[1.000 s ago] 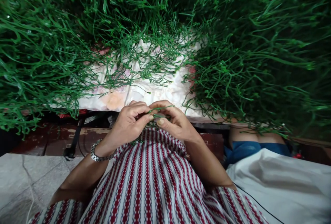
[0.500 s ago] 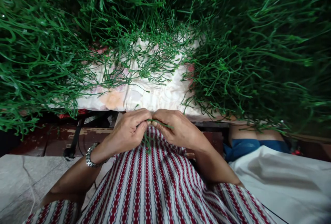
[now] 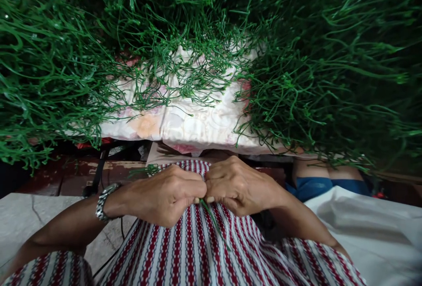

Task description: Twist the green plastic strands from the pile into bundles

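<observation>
Both hands, the left hand (image 3: 168, 198) and right hand (image 3: 239, 187), meet knuckle to knuckle, fingertips pinched shut on a thin green stem (image 3: 214, 222) trailing down over the striped lap (image 3: 191, 251). Heaped green stems (image 3: 313, 70) surround a floral cloth (image 3: 198, 123).

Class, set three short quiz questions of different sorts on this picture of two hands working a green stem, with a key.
1. True or false: the left hand and the right hand meet fingertip to fingertip over the striped cloth.
2. What hangs down from between the fingertips?
A. a green stem
B. a red ribbon
C. a white cord
3. Fill in: the wristwatch sits on the ____ wrist.

Key: 1 true; 2 A; 3 left.
</observation>
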`<state>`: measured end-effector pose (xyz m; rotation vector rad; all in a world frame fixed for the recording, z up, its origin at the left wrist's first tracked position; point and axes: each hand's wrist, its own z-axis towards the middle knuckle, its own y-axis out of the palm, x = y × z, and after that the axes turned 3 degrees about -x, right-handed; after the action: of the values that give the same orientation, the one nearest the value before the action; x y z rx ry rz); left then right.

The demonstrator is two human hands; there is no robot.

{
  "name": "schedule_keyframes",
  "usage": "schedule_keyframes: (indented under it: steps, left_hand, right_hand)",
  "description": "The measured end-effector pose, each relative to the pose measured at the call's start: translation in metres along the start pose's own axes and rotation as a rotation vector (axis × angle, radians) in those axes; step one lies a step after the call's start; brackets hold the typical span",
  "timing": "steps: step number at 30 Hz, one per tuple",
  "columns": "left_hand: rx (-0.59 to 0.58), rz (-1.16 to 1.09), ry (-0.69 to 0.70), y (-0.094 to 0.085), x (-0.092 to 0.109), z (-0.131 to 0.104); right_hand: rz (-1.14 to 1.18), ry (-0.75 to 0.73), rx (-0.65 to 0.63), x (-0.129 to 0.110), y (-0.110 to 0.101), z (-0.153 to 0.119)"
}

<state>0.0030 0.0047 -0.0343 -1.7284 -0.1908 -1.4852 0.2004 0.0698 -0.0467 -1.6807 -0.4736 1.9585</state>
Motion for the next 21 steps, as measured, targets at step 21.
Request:
schedule_keyframes:
  steps: [21]
  left_hand:
    - [0.085, -0.176, -0.067, -0.003, -0.001, -0.004]
  right_hand:
    - [-0.072, 0.002, 0.124, -0.006, 0.000, 0.000]
